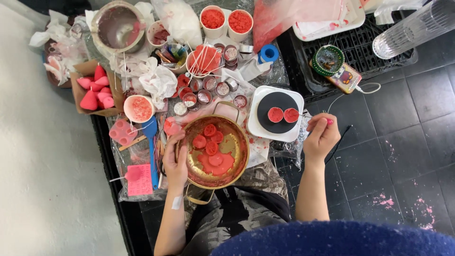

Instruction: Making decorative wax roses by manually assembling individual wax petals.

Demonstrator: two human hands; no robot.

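Starting at the far left, a cardboard box (85, 90) holds pink cone-shaped pieces, and just beside it stands a white cup (139, 108) of red grains. Below these lie a pink mould (122, 131), a blue spatula (152, 151) and a pink card (140, 180) on crinkled plastic sheet.

Next comes the left hand (175, 163), fingers wrapped around the left rim of a brass pot (239, 147) that sits over the person's lap. Inside the pot lie several red wax rounds (211, 140) above a pool of melted red wax.

Just right of the pot sits a white hotplate (253, 123) with a black round top, carrying two red wax discs (283, 114) side by side.

Further right, the right hand (321, 137) hovers beside the hotplate, thumb and fingers pinched together on a thin stick (328, 121) with a pink end, which points toward the discs.

Behind it, on a black crate (360, 47), rest a green-rimmed tin (328, 60) and a clear ribbed tumbler (412, 28).
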